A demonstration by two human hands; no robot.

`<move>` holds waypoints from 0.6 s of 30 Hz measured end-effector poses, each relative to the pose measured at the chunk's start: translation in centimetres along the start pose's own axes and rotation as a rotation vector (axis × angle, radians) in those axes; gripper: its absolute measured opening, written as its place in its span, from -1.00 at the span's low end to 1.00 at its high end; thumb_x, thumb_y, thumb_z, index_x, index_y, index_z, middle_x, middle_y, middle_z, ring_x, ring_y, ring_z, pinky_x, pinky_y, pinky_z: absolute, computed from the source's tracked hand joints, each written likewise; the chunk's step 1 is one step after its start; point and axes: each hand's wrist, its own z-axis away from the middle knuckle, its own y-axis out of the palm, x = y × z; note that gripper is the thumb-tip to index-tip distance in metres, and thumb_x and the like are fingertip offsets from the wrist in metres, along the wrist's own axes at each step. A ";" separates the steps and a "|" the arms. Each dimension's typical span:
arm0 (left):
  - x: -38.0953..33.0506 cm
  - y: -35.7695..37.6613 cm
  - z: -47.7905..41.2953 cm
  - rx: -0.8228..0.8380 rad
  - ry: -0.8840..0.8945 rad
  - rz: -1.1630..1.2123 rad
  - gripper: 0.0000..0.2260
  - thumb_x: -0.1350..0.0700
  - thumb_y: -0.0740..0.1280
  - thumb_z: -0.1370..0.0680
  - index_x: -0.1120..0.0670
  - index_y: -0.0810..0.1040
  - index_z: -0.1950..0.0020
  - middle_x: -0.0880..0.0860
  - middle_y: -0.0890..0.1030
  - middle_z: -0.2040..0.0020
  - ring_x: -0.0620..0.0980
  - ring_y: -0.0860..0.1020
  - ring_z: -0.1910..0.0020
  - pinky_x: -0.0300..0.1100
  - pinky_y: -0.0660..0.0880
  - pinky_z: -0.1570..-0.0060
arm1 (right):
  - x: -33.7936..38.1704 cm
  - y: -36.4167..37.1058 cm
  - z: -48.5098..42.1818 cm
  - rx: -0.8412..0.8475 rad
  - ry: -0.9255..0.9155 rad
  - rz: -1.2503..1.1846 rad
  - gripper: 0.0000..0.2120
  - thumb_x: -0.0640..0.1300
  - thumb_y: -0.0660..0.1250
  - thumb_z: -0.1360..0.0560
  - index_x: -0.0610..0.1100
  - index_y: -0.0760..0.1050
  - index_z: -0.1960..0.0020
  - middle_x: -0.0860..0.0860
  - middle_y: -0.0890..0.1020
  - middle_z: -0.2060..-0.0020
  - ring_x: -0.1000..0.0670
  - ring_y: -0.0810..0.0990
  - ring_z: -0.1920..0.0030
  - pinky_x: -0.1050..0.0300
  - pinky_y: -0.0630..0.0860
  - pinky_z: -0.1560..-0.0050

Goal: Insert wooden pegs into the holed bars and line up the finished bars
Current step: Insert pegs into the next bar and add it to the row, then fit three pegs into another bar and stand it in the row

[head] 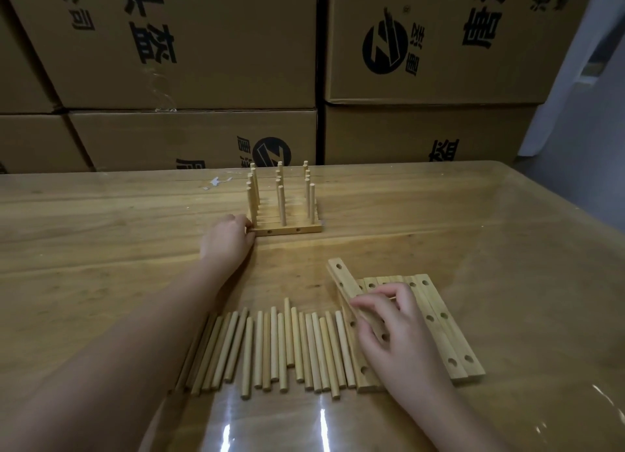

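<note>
- Square the finished bars [287, 230] on the far middle of the table [101, 231], with ends flush and pegs upright.
- Lift the tilted holed bar [345, 277] clear of the empty bars [439, 316] without dragging its neighbours. The loose pegs [270, 346] lie just beside them.
- Your right hand [395, 329] grips that bar, fingers curled over it.
- Your left hand [227, 240] sits curled against the nearest finished bar's end; I cannot tell whether it pinches or only pushes.

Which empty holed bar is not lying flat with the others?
The bar the right hand grips, at the group's left edge: it is tilted, far end raised; the other bars lie flat side by side.
</note>
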 end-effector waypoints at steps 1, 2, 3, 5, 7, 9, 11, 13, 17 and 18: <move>-0.3 -0.3 0.5 0.024 -0.037 0.046 -0.67 0.03 0.26 -0.59 0.11 0.45 -0.33 0.12 0.52 -0.21 0.11 0.51 -0.14 0.03 0.52 -0.10 | 0.1 -0.1 0.0 -0.014 0.011 -0.031 -0.77 -0.14 0.31 -0.47 0.09 0.50 -0.10 0.26 0.32 -0.03 0.26 0.41 -0.02 0.42 0.43 0.08; -0.5 -0.6 1.2 0.020 -0.074 0.114 -0.63 0.05 0.28 -0.58 0.11 0.42 -0.37 0.12 0.50 -0.25 0.10 0.49 -0.18 0.03 0.50 -0.16 | 0.3 -0.2 -0.1 -0.030 0.029 -0.074 -0.76 -0.15 0.31 -0.47 0.10 0.50 -0.09 0.28 0.33 -0.03 0.28 0.42 0.00 0.45 0.43 0.10; -1.0 -0.9 2.2 -0.013 -0.101 0.203 -0.61 0.07 0.29 -0.58 0.11 0.40 -0.39 0.11 0.49 -0.26 0.08 0.48 -0.20 0.03 0.48 -0.19 | 0.5 -0.3 -0.2 -0.046 0.053 -0.139 -0.76 -0.18 0.32 -0.48 0.10 0.49 -0.07 0.27 0.35 -0.03 0.29 0.44 0.02 0.48 0.42 0.13; -2.2 -1.6 4.8 -0.107 -0.097 0.426 -0.67 0.11 0.29 -0.58 0.09 0.44 -0.35 0.07 0.50 -0.21 0.00 0.49 -0.14 -0.07 0.51 -0.14 | 0.9 -0.5 -0.2 -0.085 0.119 -0.321 -0.75 -0.24 0.32 -0.48 0.12 0.50 0.01 0.20 0.42 -0.01 0.28 0.49 0.09 0.47 0.45 0.21; -3.8 -2.4 8.1 -0.116 -0.032 0.646 -0.78 0.14 0.28 -0.59 0.03 0.49 -0.24 0.00 0.52 -0.12 -0.12 0.52 0.01 -0.30 0.48 0.07 | 1.4 -0.8 -0.3 -0.093 0.248 -0.549 -0.74 -0.24 0.31 -0.49 0.15 0.53 0.03 0.17 0.51 0.05 0.24 0.54 0.14 0.40 0.51 0.25; -5.4 -3.1 11.6 0.010 0.025 0.817 -0.85 0.09 0.27 -0.59 -0.12 0.49 -0.13 -0.09 0.57 -0.01 -0.18 0.55 0.09 -0.38 0.46 0.21 | 2.0 -0.9 -0.2 -0.063 0.390 -0.792 -0.74 -0.22 0.30 -0.50 0.15 0.56 0.02 0.17 0.58 0.11 0.22 0.59 0.16 0.34 0.55 0.27; -6.9 -3.5 14.8 0.185 0.028 0.990 -0.87 -0.01 0.26 -0.59 -0.16 0.51 -0.12 -0.13 0.62 0.03 -0.26 0.59 0.11 -0.44 0.48 0.25 | 2.8 -0.9 0.1 -0.026 0.451 -0.958 -0.77 -0.23 0.31 -0.49 0.08 0.57 -0.01 0.13 0.60 0.12 0.20 0.61 0.16 0.32 0.54 0.27; -8.1 -3.3 17.3 0.293 -0.019 1.190 -0.86 -0.02 0.28 -0.58 -0.06 0.55 -0.10 -0.09 0.66 0.06 -0.22 0.62 0.15 -0.37 0.49 0.29 | 3.8 -0.4 0.6 0.012 0.423 -0.990 -0.80 -0.23 0.34 -0.47 0.01 0.56 -0.04 0.05 0.60 0.09 0.19 0.63 0.17 0.34 0.53 0.26; -8.3 -3.7 19.0 0.239 -0.097 1.328 -0.82 0.07 0.26 -0.60 0.14 0.59 -0.03 0.03 0.65 0.19 -0.05 0.62 0.20 -0.20 0.54 0.25 | 5.1 0.9 2.0 0.072 0.186 -0.796 -0.75 -0.29 0.36 -0.45 0.00 0.52 -0.05 -0.01 0.57 0.02 0.20 0.60 0.08 0.38 0.50 0.15; -7.8 -3.9 18.9 0.218 -0.142 1.342 -0.78 0.06 0.25 -0.61 0.20 0.58 -0.04 0.10 0.65 0.17 -0.01 0.62 0.20 -0.14 0.57 0.21 | 5.0 1.0 2.1 0.066 0.107 -0.694 -0.73 -0.28 0.36 -0.46 0.03 0.50 -0.06 0.02 0.55 0.01 0.21 0.57 0.04 0.39 0.49 0.11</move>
